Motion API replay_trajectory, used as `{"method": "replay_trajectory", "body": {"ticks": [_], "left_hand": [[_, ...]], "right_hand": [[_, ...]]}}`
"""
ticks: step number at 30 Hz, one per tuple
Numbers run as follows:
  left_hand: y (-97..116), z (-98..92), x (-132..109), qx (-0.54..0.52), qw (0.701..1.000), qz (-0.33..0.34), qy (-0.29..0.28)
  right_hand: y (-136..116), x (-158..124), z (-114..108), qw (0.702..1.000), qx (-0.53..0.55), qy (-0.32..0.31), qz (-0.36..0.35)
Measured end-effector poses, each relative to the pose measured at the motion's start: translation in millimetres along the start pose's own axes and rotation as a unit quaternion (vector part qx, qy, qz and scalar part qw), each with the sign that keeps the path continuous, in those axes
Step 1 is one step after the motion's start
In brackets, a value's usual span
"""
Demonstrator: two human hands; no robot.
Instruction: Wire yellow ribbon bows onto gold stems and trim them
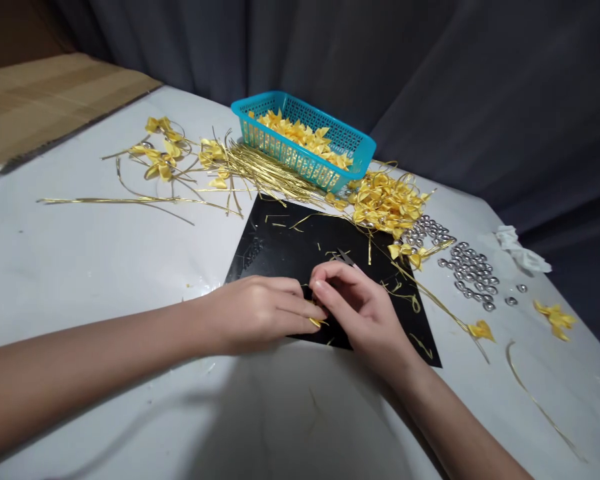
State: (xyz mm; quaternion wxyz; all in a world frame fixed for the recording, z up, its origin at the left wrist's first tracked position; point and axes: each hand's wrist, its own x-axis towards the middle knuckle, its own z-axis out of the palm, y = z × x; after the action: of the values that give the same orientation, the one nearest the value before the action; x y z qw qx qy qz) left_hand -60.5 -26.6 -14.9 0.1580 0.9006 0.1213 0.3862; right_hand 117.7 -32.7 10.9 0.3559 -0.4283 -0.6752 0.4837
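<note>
Pinching a yellow bow point(316, 322) between the fingertips of my left hand point(260, 313) and right hand point(363, 308) — both closed on it, low over the black mat point(280, 247). I'd rest my wrists and pinch firmly but lightly — crushing would flatten its loops.

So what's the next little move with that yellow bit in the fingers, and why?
Probably a snip of any spare thread. The left hand and right hand pinch a yellow ribbon piece together, a dark pointed tool pokes from the right hand, and gold offcuts litter the black mat.
</note>
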Motion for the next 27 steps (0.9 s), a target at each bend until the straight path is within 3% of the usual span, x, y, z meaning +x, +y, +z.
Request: {"method": "replay_trajectory", "body": {"ticks": [5, 10, 14, 27], "left_hand": [[0, 2.2, -2, 0.026, 1.0, 0.001, 0.015], [1, -0.2, 2, 0.022, 0.999, -0.004, 0.026], [-2, 4.2, 1, 0.01, 0.997, 0.023, 0.079], [3, 11.1, -1, 0.071, 0.994, 0.021, 0.081]], "right_hand": [[0, 2, -5, 0.997, -0.035, -0.065, -0.017], [-2, -2, 4, 0.997, -0.025, 0.006, -0.075], [-10, -6, 12, 0.993, -0.017, 0.074, -0.09], [-12, -6, 11, 0.99, 0.053, 0.109, -0.067]]}}
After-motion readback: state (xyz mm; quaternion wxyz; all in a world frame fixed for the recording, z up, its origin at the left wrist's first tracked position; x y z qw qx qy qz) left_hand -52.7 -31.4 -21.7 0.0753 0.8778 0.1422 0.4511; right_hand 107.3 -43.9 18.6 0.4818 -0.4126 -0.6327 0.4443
